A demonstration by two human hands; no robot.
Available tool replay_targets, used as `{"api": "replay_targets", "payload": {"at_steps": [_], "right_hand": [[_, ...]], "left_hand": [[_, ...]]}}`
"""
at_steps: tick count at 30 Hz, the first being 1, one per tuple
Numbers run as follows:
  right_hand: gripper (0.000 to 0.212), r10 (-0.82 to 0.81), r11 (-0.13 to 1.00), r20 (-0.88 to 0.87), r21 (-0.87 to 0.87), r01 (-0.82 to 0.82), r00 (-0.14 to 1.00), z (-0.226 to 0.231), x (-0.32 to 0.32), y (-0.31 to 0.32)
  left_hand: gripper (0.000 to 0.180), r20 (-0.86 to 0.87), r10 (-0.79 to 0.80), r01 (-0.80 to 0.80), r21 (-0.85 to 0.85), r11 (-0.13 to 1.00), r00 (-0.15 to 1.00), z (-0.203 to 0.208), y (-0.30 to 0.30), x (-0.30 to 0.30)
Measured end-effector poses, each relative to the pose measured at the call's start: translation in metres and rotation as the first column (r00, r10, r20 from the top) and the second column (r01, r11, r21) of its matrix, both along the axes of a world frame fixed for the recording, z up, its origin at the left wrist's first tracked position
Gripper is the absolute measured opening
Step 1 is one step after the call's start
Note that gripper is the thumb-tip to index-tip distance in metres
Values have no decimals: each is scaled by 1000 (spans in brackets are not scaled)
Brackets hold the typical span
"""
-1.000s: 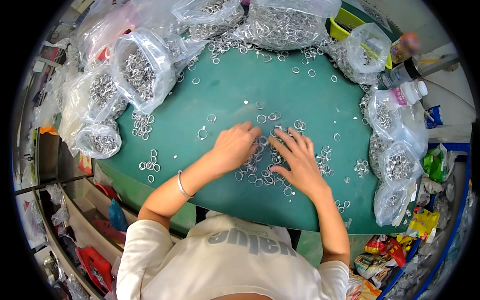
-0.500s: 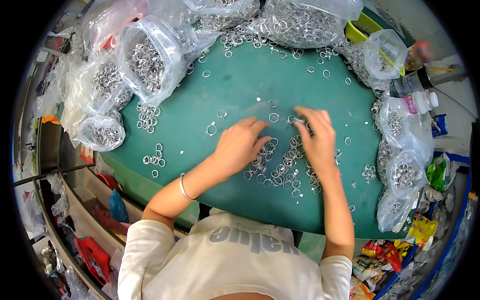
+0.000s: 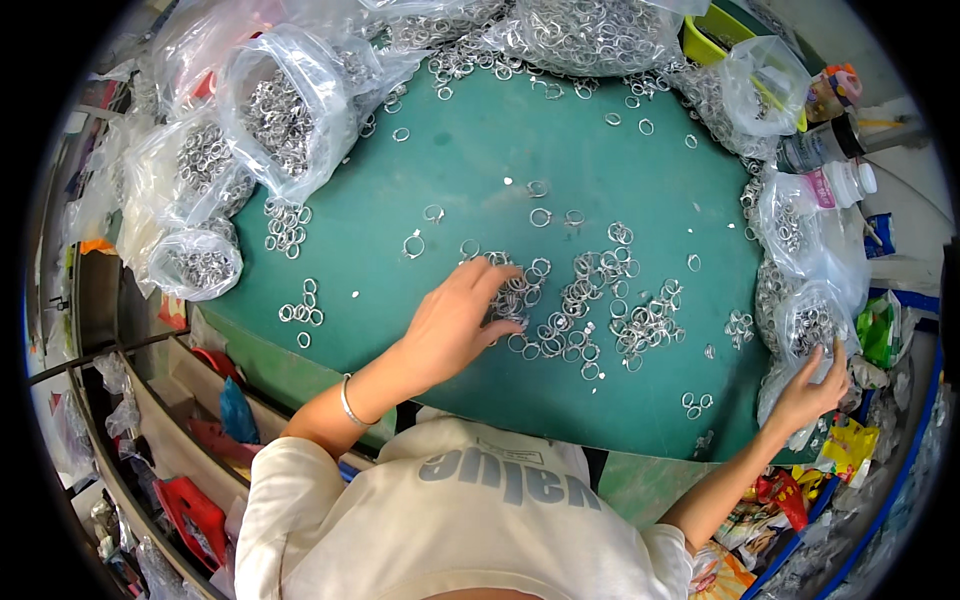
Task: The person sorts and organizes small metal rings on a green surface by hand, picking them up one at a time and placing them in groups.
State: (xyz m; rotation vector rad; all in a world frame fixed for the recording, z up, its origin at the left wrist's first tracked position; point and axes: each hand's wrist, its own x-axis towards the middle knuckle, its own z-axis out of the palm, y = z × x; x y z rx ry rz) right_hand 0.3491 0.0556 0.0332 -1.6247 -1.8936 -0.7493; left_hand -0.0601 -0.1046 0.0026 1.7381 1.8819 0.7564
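Observation:
Silver metal rings lie in loose clusters on a green work table [image 3: 430, 170]. My left hand [image 3: 450, 320] rests at the left side of the middle ring pile [image 3: 570, 335], thumb and fingers apart, with rings in the gap between them. Far to the right, my right hand [image 3: 812, 392] is at an unsealed clear plastic bag [image 3: 815, 318] of rings. Its fingers are spread along the bag's near rim, and no ring shows clearly in them. Another ring cluster [image 3: 650, 322] lies just right of the middle pile.
Large clear bags of rings [image 3: 290, 120] crowd the table's left and far sides. A yellow-green bin [image 3: 715, 35] and a white-capped bottle [image 3: 845, 185] stand at the right. Small ring groups [image 3: 302, 305] lie at the left. Colourful packets [image 3: 850, 450] fill a blue-edged rack below right.
My right hand has moved from the middle rings to the bag at the right edge. My left hand has shifted slightly left and nearer, staying by the pile.

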Motion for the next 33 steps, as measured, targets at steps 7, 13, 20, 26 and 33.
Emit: {"api": "replay_targets", "payload": {"at_steps": [7,13,20,26,33], "right_hand": [[39,561,387,-599,-420,-821,571,-31,-203,-77],[32,691,346,-462,-465,-815,557,-59,-236,-81],[30,157,287,-912,-325,-901,379,-33,-237,-100],[30,-45,244,-974,-224,-944,220,-36,-241,-109],[23,-211,251,-963,-217,-943,165,-27,-241,-116]], "left_hand": [[28,-88,29,-26,27,999,996,-12,-5,7],[20,-6,80,-80,34,996,997,-9,-10,11],[17,519,170,-206,12,978,838,-7,-13,7],[16,696,165,-229,-1,974,699,1,-17,12],[15,557,125,-262,173,949,821,2,-23,20]]}}
